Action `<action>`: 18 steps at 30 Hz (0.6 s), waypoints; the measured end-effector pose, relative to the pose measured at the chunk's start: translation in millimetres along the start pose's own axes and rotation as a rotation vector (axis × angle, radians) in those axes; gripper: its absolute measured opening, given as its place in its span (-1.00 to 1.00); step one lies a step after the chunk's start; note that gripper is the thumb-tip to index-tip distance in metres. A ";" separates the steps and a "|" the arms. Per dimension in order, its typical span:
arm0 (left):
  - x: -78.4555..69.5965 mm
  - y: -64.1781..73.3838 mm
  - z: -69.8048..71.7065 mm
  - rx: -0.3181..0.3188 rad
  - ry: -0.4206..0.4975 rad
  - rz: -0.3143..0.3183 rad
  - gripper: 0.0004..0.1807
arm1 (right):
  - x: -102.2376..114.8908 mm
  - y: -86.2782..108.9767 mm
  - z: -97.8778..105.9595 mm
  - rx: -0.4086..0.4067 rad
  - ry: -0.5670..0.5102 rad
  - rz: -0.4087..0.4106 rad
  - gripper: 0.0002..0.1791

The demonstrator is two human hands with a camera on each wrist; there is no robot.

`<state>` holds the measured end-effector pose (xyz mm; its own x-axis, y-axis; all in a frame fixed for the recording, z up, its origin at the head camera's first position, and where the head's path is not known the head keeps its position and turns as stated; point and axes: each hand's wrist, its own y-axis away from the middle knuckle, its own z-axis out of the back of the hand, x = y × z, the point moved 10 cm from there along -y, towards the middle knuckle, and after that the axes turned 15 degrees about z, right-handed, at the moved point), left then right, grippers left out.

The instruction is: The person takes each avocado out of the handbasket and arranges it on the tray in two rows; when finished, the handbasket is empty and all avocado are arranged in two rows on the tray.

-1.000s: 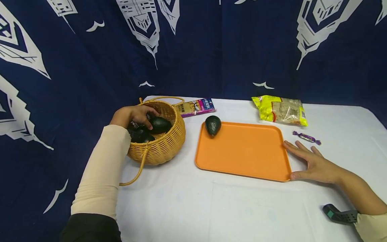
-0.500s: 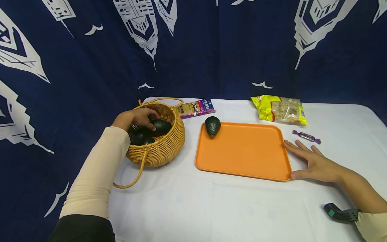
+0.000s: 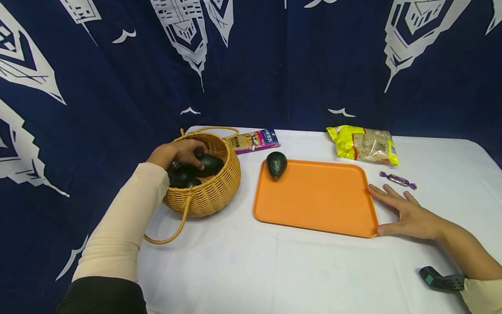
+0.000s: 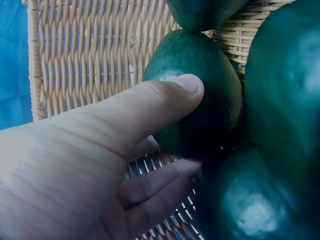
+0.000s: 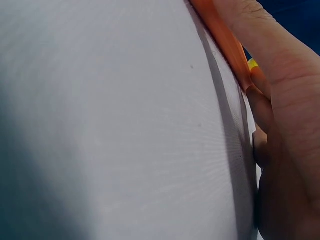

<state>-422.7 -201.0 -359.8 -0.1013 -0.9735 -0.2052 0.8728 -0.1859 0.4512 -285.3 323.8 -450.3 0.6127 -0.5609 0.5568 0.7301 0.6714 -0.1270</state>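
Observation:
My left hand [image 3: 180, 152] reaches into a yellow wicker basket [image 3: 221, 192] and grips a dark green avocado [image 3: 212, 165] there. In the left wrist view, the thumb [image 4: 175, 95] lies across the top of this avocado while the other fingers curl down along its side. Several more avocados [image 4: 285, 90] lie close around it. On the right, my right hand [image 3: 412, 218] spreads its fingers, with the fingertips and thumb at the right edge of an orange tray [image 3: 317, 196]. One avocado [image 3: 276, 165] sits at the tray's back left corner.
Behind the basket lies a purple and gold packet [image 3: 255, 140]. A yellow plastic bag [image 3: 364, 144] is at the back right, with a purple wrapped candy [image 3: 398, 179] in front of it. A dark blue patterned curtain [image 3: 274, 65] hangs behind the white-covered table [image 3: 294, 270].
My left hand has shifted slightly to the right inside the basket, its thumb farther over the avocado. The basket's front handle has swung a little left. My right hand stays at the tray.

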 end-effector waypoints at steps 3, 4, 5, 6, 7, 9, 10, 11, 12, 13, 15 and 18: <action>-1.6 0.4 0.8 -0.010 -0.011 -0.006 -0.50 | 0.6 0.0 0.4 -0.010 0.003 0.015 0.19; -2.0 0.8 0.4 -0.008 -0.011 -0.005 -0.49 | 0.8 -0.1 0.3 -0.014 0.003 0.022 0.19; -2.3 1.3 -0.5 -0.002 -0.007 -0.005 -0.48 | 0.8 -0.1 0.1 -0.017 0.002 0.027 0.19; -2.6 1.9 -1.7 0.007 -0.003 -0.003 -0.46 | 1.0 -0.1 -0.1 -0.021 0.000 0.033 0.18; -2.5 2.5 -2.7 0.013 -0.003 0.000 -0.44 | 1.0 -0.2 -0.4 -0.023 -0.002 0.037 0.18; -2.1 4.0 -4.9 0.029 0.003 0.009 -0.40 | 0.9 -0.1 -1.2 -0.024 -0.005 0.039 0.18; -1.5 4.4 -5.7 0.033 0.005 0.014 -0.39 | 0.9 0.0 -1.5 -0.023 -0.006 0.039 0.18; -1.6 5.7 -6.2 0.038 0.007 0.015 -0.38 | 0.8 0.1 -1.9 -0.023 -0.008 0.038 0.18; -1.0 6.3 -6.5 0.040 0.005 0.020 -0.38 | 0.8 0.2 -2.0 -0.022 -0.009 0.037 0.18; -0.5 6.5 -6.6 0.040 0.006 0.024 -0.38 | 0.6 0.4 -2.2 -0.021 -0.010 0.035 0.18; -1.0 7.6 -6.3 0.038 0.009 0.019 -0.39 | 1.0 0.7 -1.8 -0.025 -0.009 0.038 0.18; -2.8 8.4 -4.5 0.028 0.019 0.006 -0.40 | 1.9 0.8 -1.2 -0.032 -0.008 0.044 0.18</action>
<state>-412.9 -199.2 -359.4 -0.0872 -0.9719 -0.2188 0.8595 -0.1844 0.4767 -283.1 322.8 -450.4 0.6423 -0.5268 0.5567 0.7116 0.6797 -0.1778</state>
